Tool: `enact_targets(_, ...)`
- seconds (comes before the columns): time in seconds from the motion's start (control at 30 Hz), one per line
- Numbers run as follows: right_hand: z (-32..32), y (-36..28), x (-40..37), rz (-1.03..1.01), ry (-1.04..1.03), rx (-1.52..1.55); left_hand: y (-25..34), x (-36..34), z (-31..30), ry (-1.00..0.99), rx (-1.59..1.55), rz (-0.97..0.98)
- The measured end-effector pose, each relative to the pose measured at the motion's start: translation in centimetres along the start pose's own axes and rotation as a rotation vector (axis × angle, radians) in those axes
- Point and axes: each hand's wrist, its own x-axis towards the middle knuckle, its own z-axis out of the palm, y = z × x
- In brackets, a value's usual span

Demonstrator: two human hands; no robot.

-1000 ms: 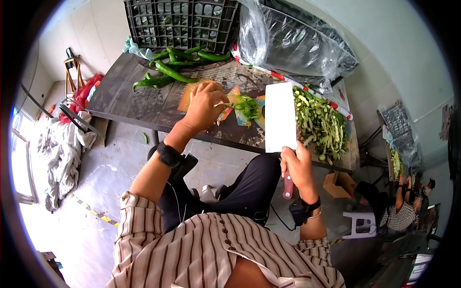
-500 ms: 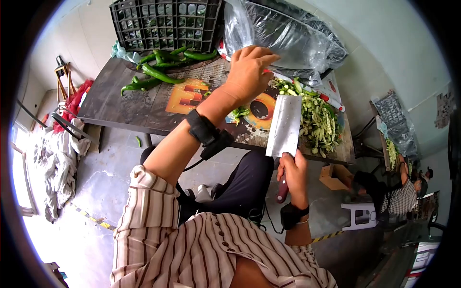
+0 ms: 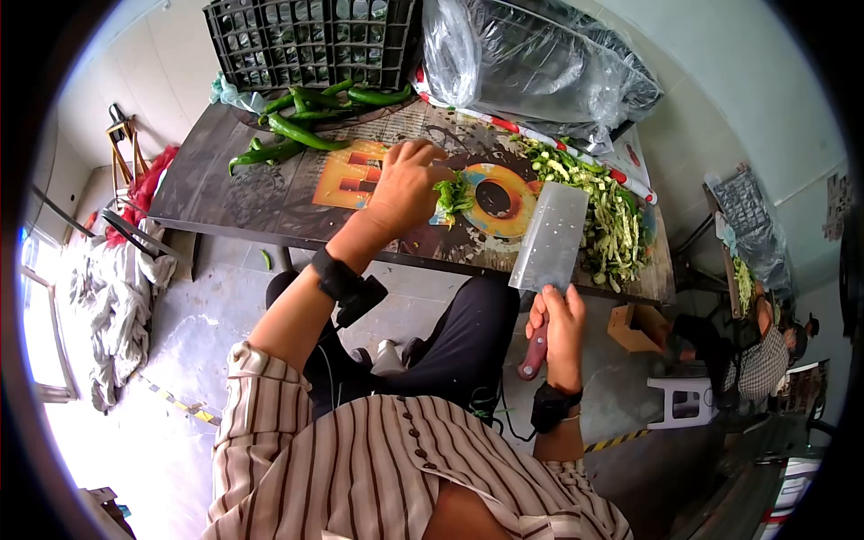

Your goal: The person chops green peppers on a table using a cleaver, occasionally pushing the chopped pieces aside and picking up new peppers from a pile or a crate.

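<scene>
Over the table (image 3: 243, 193), left hand (image 3: 405, 184) pinches chopped greens (image 3: 454, 193); right hand (image 3: 560, 319) grips the cleaver (image 3: 551, 238), blade raised.

Pale walls (image 3: 747, 81) rise behind a dark worktop (image 3: 225, 193). The floor (image 3: 207, 333) is grey concrete, a white stool (image 3: 679, 400) stands right, and daylight glares through a window (image 3: 40, 315) left.

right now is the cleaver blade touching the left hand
Apart. The head view shows the orange ring print between the cleaver, gripped by the right hand, and the left hand.
</scene>
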Motion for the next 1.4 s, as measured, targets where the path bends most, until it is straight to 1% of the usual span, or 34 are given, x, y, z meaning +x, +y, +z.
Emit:
enact_targets(0.03,0.2,0.1,0.0,-0.001,-0.001,-0.004,0.1,0.1,0.3,-0.005,0.072,0.057)
enact_targets(0.1,0.4,0.5,-0.2,0.015,-0.039,-0.02,0.1,0.1,0.6,-0.003,0.083,0.056)
enact_targets(0.2,0.3,0.8,-0.3,0.012,-0.051,-0.017,-0.4,-0.2,0.4,-0.065,0.038,0.027)
enact_targets(0.27,0.3,1.0,-0.4,0.018,-0.053,-0.014,-1.1,-0.9,0.1,-0.026,0.054,-0.002)
enact_targets(0.43,0.5,0.8,-0.6,0.018,-0.047,-0.015,-1.4,-1.5,-1.1,-0.016,0.103,-0.046)
enact_targets(0.5,0.6,0.9,-0.5,0.023,-0.058,-0.019,-1.3,-1.2,-0.7,0.011,0.004,-0.039)
enact_targets(0.53,0.7,0.9,-0.5,0.029,-0.068,-0.022,-0.8,-1.2,-0.6,0.013,0.004,-0.043)
enact_targets(0.6,1.0,0.9,-0.5,0.036,-0.073,-0.027,0.0,-1.0,-0.1,0.029,0.024,0.059)
enact_targets(0.63,1.1,0.9,-0.5,0.043,-0.074,-0.03,0.0,-1.1,0.0,0.032,0.026,0.056)
enact_targets(0.7,1.3,0.8,-0.5,0.039,-0.084,-0.038,-0.1,-1.1,0.2,-0.059,0.076,0.07)
enact_targets(0.73,1.3,0.8,-0.6,0.036,-0.09,-0.044,-0.2,-1.2,0.2,-0.057,0.076,0.069)
enact_targets(0.83,1.1,1.0,-0.5,0.032,-0.123,-0.072,-0.9,-1.6,-0.6,-0.002,0.001,-0.034)
enact_targets(0.9,1.2,0.9,-0.5,0.043,-0.124,-0.075,-1.5,-2.3,-1.3,0.006,0.009,-0.035)
enact_targets(0.97,1.3,0.8,-0.4,0.049,-0.128,-0.079,-2.2,-2.9,-1.9,0.091,0.016,-0.033)
enact_targets(1.0,1.4,0.8,-0.4,0.046,-0.145,-0.093,-2.1,-3.2,-2.5,0.125,-0.014,-0.063)
enact_targets(1.17,2.4,0.2,-0.5,0.055,-0.198,-0.078,-3.3,-5.3,-5.0,0.231,-0.031,-0.097)
enact_targets(1.23,3.0,-0.3,-0.6,0.071,-0.346,-0.088,-4.3,-6.4,-5.6,0.309,0.07,-0.152)
enact_targets(1.27,3.2,-0.3,-0.5,0.089,-0.414,-0.108,-4.8,-7.0,-5.7,0.31,0.073,-0.202)
enact_targets(1.3,3.7,-0.6,-0.6,0.095,-0.473,-0.127,-5.2,-7.4,-5.8,0.313,0.076,-0.206)
enact_targets(1.37,6.0,-1.5,-0.4,0.146,-0.627,-0.2,-6.0,-8.2,-6.1,0.375,0.139,-0.295)
enact_targets(1.4,6.6,-1.3,0.0,0.138,-0.694,-0.207,-6.3,-8.4,-6.1,0.387,0.112,-0.309)
